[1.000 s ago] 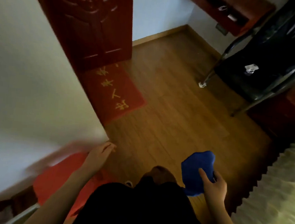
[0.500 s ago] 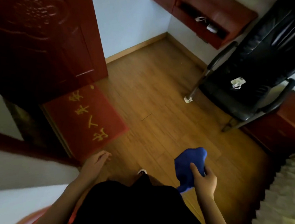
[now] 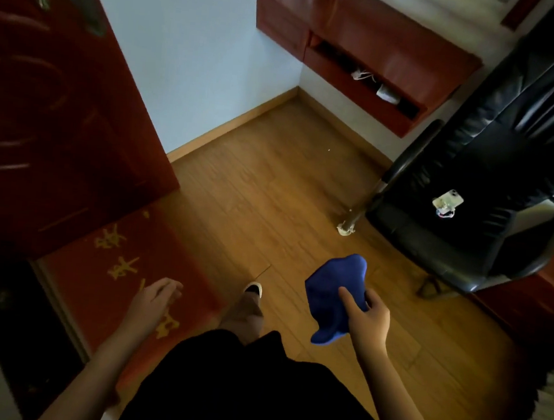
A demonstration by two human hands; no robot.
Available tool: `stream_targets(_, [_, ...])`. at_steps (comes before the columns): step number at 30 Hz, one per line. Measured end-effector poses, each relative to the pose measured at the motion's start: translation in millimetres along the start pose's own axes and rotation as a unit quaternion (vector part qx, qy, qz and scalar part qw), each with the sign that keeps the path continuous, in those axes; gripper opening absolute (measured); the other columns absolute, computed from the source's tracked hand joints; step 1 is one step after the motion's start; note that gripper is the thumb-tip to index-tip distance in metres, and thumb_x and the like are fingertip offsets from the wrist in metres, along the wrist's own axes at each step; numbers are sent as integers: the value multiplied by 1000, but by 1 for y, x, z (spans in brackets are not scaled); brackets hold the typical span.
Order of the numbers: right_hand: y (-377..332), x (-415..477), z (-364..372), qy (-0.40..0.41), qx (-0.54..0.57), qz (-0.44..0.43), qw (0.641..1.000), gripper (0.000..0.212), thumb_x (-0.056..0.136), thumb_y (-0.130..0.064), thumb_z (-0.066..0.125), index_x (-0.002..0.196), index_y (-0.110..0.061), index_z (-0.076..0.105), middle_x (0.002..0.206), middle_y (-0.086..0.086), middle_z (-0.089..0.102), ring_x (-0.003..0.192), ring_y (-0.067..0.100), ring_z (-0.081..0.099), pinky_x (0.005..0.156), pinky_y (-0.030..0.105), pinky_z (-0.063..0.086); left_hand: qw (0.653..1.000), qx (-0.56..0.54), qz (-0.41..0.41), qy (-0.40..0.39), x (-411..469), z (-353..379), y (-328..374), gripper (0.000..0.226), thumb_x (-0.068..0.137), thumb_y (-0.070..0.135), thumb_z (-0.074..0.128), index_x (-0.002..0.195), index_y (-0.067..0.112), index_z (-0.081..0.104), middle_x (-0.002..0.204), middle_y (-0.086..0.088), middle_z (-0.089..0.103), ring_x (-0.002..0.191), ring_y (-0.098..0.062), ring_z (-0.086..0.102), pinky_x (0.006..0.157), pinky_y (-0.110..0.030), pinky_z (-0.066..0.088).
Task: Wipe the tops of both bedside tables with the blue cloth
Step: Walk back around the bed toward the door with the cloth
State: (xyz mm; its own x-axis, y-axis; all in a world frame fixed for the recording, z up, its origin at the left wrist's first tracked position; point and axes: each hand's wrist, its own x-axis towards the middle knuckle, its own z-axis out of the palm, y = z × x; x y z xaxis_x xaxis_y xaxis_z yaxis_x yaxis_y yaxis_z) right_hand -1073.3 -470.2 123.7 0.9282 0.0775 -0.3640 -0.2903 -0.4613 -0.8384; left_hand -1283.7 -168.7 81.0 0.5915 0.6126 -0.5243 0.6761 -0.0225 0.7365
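My right hand [image 3: 364, 321] holds the crumpled blue cloth [image 3: 332, 293] in front of my body, above the wooden floor. My left hand [image 3: 154, 299] hangs empty with loosely curled fingers over the red doormat [image 3: 123, 270]. A low red-brown cabinet [image 3: 535, 299] stands at the right, partly behind the black chair; I cannot tell whether it is a bedside table.
An open red door [image 3: 60, 107] fills the left. A black leather armchair [image 3: 470, 206] with a phone [image 3: 447, 202] on its seat stands at the right. A wall-mounted red shelf [image 3: 360, 49] hangs in the far corner. A fringed bed cover [image 3: 553, 401] shows at the lower right.
The view has swung right and forward, away from the white wall towards the door and room corner. Both hands keep their pose, the cloth still held in the right one.
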Motion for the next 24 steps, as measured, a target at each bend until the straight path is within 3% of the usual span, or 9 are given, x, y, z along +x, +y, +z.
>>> stream_targets(3, [-28, 50, 4, 38, 2, 16, 999, 21, 85, -20, 74, 79, -5, 61, 68, 9, 61, 60, 20, 54, 53, 30, 42, 999, 35, 26, -33, 75, 1, 56, 25, 100, 26, 43, 94, 23, 68, 94, 4, 71, 94, -15, 66, 83, -40, 51])
stream_targets(10, [-84, 142, -15, 133, -6, 50, 990, 16, 86, -21, 73, 83, -11, 61, 76, 9, 65, 64, 24, 58, 54, 33, 43, 984, 86, 119, -104, 206, 28, 214, 25, 100, 25, 44, 99, 17, 68, 93, 4, 70, 91, -13, 65, 76, -30, 50])
stream_targets(14, [-96, 193, -28, 176, -6, 64, 982, 17, 86, -20, 73, 82, -8, 62, 73, 8, 63, 62, 24, 56, 52, 32, 40, 964, 131, 151, -175, 263, 59, 276, 27, 101, 30, 40, 102, 24, 67, 99, 6, 68, 97, -11, 62, 87, -36, 51])
stream_targets(18, [-102, 260, -36, 182, 5, 81, 980, 15, 87, -19, 73, 85, -7, 64, 73, 8, 64, 61, 24, 56, 51, 31, 38, 959, 130, 142, -206, 317, 98, 317, 24, 101, 30, 40, 94, 36, 62, 99, 8, 68, 96, -9, 61, 87, -32, 49])
stream_targets(22, [-119, 346, -46, 167, 4, 96, 981, 20, 86, -20, 73, 81, -4, 63, 71, 11, 63, 60, 25, 55, 51, 31, 39, 966, 115, 106, -204, 366, 134, 358, 25, 101, 25, 40, 94, 27, 64, 96, 3, 68, 95, -13, 62, 80, -27, 48])
stream_targets(24, [-135, 388, -51, 151, 3, 98, 984, 20, 87, -21, 73, 80, -5, 62, 70, 10, 61, 60, 24, 53, 52, 31, 37, 969, 121, 92, -193, 389, 146, 380, 25, 101, 25, 41, 96, 23, 65, 94, 2, 69, 93, -14, 63, 82, -31, 49])
